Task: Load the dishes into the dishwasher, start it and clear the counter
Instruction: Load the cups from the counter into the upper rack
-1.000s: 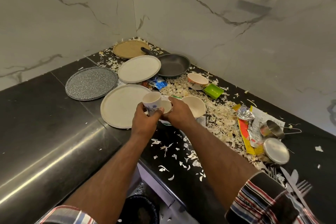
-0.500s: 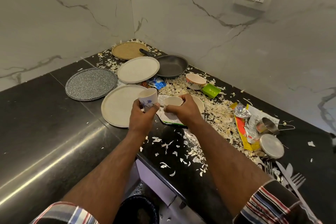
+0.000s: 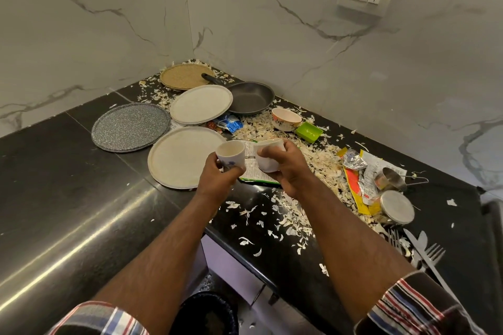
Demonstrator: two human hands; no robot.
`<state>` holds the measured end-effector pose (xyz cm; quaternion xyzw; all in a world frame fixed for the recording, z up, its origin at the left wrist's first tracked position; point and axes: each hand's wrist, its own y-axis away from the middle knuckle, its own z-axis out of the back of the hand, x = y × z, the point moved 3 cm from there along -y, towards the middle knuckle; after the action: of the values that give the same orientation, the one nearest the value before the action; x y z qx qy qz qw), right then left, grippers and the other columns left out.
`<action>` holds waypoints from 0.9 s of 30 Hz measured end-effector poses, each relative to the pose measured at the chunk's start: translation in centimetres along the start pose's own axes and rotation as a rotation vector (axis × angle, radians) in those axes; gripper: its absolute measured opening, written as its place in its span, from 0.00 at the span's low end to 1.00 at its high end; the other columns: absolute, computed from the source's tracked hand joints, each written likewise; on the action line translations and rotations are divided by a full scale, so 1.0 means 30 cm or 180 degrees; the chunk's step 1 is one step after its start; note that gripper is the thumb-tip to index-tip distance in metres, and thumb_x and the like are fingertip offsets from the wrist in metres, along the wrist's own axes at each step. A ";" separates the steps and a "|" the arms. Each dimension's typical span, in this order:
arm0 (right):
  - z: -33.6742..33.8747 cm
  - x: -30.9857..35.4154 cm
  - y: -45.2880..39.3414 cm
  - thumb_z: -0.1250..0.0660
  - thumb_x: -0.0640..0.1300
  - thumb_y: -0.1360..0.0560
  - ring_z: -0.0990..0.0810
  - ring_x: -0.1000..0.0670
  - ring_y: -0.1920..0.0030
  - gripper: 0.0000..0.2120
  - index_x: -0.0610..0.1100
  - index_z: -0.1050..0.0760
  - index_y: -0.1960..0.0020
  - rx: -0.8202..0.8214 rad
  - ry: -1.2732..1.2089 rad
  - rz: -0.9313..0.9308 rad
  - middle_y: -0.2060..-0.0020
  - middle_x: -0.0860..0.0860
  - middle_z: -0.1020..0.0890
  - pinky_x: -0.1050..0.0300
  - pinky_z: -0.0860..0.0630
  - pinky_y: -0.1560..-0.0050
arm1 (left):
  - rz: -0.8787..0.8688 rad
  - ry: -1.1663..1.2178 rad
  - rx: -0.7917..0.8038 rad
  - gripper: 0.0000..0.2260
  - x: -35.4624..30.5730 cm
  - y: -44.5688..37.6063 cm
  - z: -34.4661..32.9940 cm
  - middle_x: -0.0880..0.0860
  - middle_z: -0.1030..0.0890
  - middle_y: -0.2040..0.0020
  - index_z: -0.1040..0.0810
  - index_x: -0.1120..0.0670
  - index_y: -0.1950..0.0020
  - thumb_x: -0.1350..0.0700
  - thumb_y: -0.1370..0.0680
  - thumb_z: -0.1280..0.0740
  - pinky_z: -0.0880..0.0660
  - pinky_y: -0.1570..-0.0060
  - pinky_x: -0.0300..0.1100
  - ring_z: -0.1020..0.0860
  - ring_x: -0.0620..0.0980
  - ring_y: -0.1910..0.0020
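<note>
My left hand (image 3: 217, 174) grips one cup (image 3: 230, 155), my right hand (image 3: 285, 168) grips another cup (image 3: 268, 156), both lifted above the counter (image 3: 81, 171), I think for carrying.

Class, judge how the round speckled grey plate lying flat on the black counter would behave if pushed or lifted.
The round speckled grey plate lies flat, so it would probably slide rather than roll or tip. Its low rim sits close to the black counter, so lifting likely needs a fingertip under the edge. It looks rigid; fragility is unclear.

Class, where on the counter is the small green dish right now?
The green dish sits toward the back right of the counter, just right of the floral bowl, amid scattered peelings.
</note>
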<state>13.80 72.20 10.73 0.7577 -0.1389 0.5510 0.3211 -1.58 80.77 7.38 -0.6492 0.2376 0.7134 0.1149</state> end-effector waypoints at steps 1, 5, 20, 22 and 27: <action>0.003 -0.002 0.009 0.24 0.39 0.31 0.22 0.40 0.42 0.27 0.44 0.30 0.34 -0.0005 -0.0055 0.0013 0.40 0.41 0.22 0.47 0.17 0.51 | 0.0010 0.0047 0.0036 0.28 0.002 0.005 -0.003 0.52 0.24 0.38 0.32 0.50 0.30 0.56 0.27 0.23 0.23 0.38 0.58 0.24 0.54 0.39; 0.018 -0.020 0.038 0.22 0.44 0.30 0.21 0.40 0.41 0.24 0.47 0.26 0.37 -0.0057 -0.0176 -0.0052 0.41 0.44 0.20 0.45 0.16 0.51 | 0.0098 0.0282 0.0197 0.26 -0.002 0.025 -0.017 0.53 0.24 0.38 0.33 0.50 0.31 0.58 0.25 0.26 0.23 0.39 0.56 0.24 0.53 0.40; 0.124 -0.039 0.141 0.25 0.56 0.29 0.22 0.44 0.50 0.30 0.46 0.30 0.32 -0.0664 -0.0704 -0.0055 0.40 0.41 0.23 0.55 0.26 0.66 | 0.0350 0.0730 0.0585 0.23 0.022 0.069 -0.099 0.57 0.25 0.38 0.29 0.51 0.35 0.68 0.26 0.29 0.20 0.42 0.55 0.23 0.57 0.40; 0.155 -0.040 0.164 0.25 0.56 0.29 0.23 0.44 0.50 0.26 0.47 0.27 0.37 -0.0690 -0.1026 -0.0094 0.39 0.40 0.24 0.57 0.24 0.65 | 0.0446 0.0939 0.0670 0.22 0.017 0.091 -0.126 0.57 0.25 0.38 0.28 0.52 0.35 0.67 0.25 0.29 0.20 0.43 0.54 0.23 0.57 0.40; 0.251 -0.056 0.223 0.24 0.44 0.32 0.24 0.40 0.45 0.26 0.45 0.27 0.37 -0.0619 -0.1526 -0.0114 0.35 0.39 0.29 0.55 0.21 0.62 | 0.0790 0.1448 0.1014 0.24 0.007 0.151 -0.211 0.58 0.23 0.36 0.28 0.51 0.31 0.66 0.25 0.29 0.22 0.48 0.50 0.22 0.58 0.38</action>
<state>15.04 62.11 10.01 0.8345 -0.2500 0.3339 0.3600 1.77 73.74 7.76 -0.7321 0.4436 0.5121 0.0710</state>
